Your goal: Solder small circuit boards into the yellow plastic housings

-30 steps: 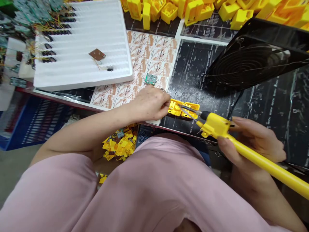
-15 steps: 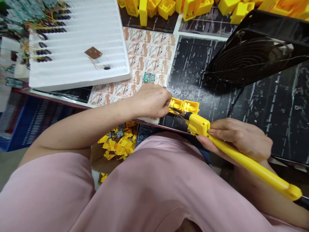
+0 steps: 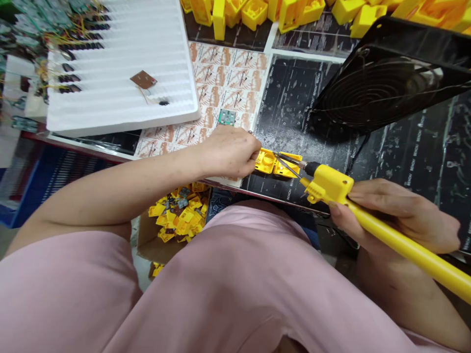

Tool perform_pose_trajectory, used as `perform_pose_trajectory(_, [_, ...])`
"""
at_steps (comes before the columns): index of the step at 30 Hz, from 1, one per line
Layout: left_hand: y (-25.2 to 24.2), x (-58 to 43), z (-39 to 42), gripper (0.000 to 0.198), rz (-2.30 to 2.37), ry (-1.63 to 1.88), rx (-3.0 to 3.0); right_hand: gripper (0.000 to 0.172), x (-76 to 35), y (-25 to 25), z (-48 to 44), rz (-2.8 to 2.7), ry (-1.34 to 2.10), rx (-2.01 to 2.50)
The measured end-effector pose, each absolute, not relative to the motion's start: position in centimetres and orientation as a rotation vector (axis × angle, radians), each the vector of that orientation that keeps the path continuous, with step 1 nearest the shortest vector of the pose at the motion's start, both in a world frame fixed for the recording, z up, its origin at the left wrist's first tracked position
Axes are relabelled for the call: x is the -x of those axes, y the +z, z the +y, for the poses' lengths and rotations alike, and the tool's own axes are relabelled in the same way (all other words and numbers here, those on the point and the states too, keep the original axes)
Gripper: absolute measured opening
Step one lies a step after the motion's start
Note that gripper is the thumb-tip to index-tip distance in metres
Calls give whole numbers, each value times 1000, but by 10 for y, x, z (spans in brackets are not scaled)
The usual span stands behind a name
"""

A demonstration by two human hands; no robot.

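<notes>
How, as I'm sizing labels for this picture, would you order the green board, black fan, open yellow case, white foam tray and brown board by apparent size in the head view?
1. White foam tray
2. Black fan
3. Open yellow case
Brown board and green board: smallest, too alike to rank.

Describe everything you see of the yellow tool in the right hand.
The yellow tool has a long, smooth, round handle, apparently plastic, and a blocky head with a black collar at its front. A slim dark tip reaches out from the collar; a thin metallic rod runs below, converging with it. The right hand grips it just behind the head. It lies slanted, tip over the open yellow case; contact there is unclear. Its rear runs out of the picture.
</notes>
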State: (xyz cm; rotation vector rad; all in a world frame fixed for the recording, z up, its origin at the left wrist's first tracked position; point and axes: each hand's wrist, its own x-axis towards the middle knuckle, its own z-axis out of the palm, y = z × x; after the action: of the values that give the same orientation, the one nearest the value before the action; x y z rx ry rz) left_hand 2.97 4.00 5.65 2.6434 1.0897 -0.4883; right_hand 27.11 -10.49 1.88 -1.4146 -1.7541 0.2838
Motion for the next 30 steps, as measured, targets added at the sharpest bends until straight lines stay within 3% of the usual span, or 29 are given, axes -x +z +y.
perform_pose_trajectory(2, [55, -28, 38, 22, 1079, -453, -2674, 21, -268, 19, -108, -1775, 191, 1371])
perform_pose_trajectory(6, [51, -24, 36, 23, 1070, -381, -2731, 45, -265, 14, -115, -1718, 112, 1442])
perform_pose_trajectory(13, [52, -9, 44, 26, 1038, -218, -2662, 59, -270, 7, -113, -1775, 72, 1360])
perform_pose_trajectory(24, [54, -13, 42, 28, 1125, -258, -2588, 58, -267, 10, -112, -1713, 141, 1369])
perform_pose_trajectory(30, [38, -1, 36, 27, 1155, -17, -2522, 57, -266, 8, -110, -1683, 197, 1372])
